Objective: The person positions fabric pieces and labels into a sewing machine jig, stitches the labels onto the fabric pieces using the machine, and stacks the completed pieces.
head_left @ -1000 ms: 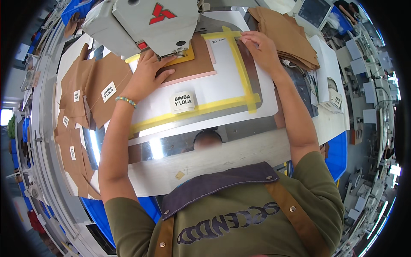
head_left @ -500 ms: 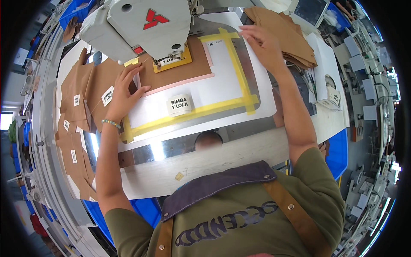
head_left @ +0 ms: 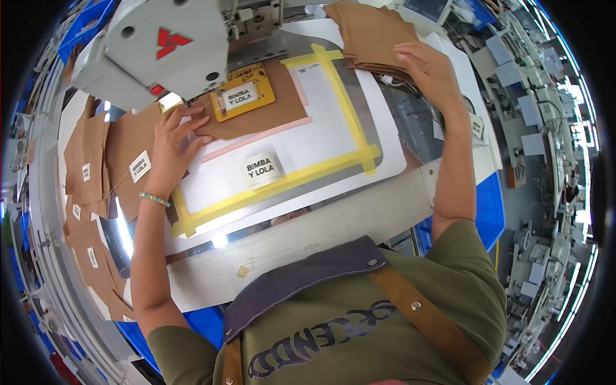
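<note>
My left hand (head_left: 176, 140), with a beaded bracelet at the wrist, pinches the left edge of a flat brown piece of material (head_left: 285, 114). A yellow frame (head_left: 268, 99) lies on that piece, round a white printed label (head_left: 239, 95). The piece's near edge stands off the pink strip (head_left: 256, 137) on the white template sheet (head_left: 327, 115). My right hand (head_left: 433, 74) hovers at the right side of a stack of brown pieces (head_left: 375, 35), fingers loosely bent and apart; I cannot tell whether they touch it.
A white sewing machine head (head_left: 160, 51) overhangs the template's far left. Brown pieces with white labels (head_left: 131, 144) spread at the left. Yellow tape (head_left: 282, 172) borders the template, and a stack of white labels (head_left: 262, 170) sits on it. A blue bin (head_left: 491, 208) is at the right.
My right hand has moved from the template's far right corner to the brown stack. My left fingers have closed on the brown piece, and its near edge has come away from the pink strip.
</note>
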Tool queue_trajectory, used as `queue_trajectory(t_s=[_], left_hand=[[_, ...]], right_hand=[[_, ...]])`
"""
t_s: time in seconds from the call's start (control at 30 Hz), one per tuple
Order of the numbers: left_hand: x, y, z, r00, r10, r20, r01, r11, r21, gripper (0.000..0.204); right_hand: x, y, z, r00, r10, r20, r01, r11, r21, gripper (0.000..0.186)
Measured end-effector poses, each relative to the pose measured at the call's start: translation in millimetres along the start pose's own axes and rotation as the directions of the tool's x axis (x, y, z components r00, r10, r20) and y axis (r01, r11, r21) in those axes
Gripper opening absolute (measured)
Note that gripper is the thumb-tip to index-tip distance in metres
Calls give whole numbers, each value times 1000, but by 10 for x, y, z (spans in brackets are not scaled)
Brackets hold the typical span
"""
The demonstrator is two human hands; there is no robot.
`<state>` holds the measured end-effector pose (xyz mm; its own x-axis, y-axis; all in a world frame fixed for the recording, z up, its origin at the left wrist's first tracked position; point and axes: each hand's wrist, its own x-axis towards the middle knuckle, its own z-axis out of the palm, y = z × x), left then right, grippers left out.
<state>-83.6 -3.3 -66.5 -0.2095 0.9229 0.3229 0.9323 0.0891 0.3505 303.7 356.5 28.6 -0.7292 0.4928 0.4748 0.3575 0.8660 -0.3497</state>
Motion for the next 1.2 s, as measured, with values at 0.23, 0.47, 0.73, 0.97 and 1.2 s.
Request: queue_trajectory(t_s=[0.23, 0.47, 0.73, 0.97, 1.2], left_hand=[[18, 148, 38, 965, 213, -154, -199, 975, 102, 16], [-722, -282, -407, 981, 126, -150, -71, 942, 329, 18], [-1490, -1121, -902, 877, -416, -242, 479, 801, 360, 36], [-921, -346, -829, 939, -105, -328, 228, 902, 366, 53], [-184, 840, -188, 978, 135, -158, -125, 990, 69, 36]], right_hand=[[0, -1, 265, 986, -145, 78, 158, 963, -218, 22], [63, 60, 536, 986, -141, 87, 163, 919, -360, 19], [125, 215, 540, 994, -105, 42, 111, 976, -185, 10], [275, 76, 646, 944, -232, -233, 197, 967, -162, 11], [104, -385, 990, 954, -282, 99, 297, 927, -229, 9]])
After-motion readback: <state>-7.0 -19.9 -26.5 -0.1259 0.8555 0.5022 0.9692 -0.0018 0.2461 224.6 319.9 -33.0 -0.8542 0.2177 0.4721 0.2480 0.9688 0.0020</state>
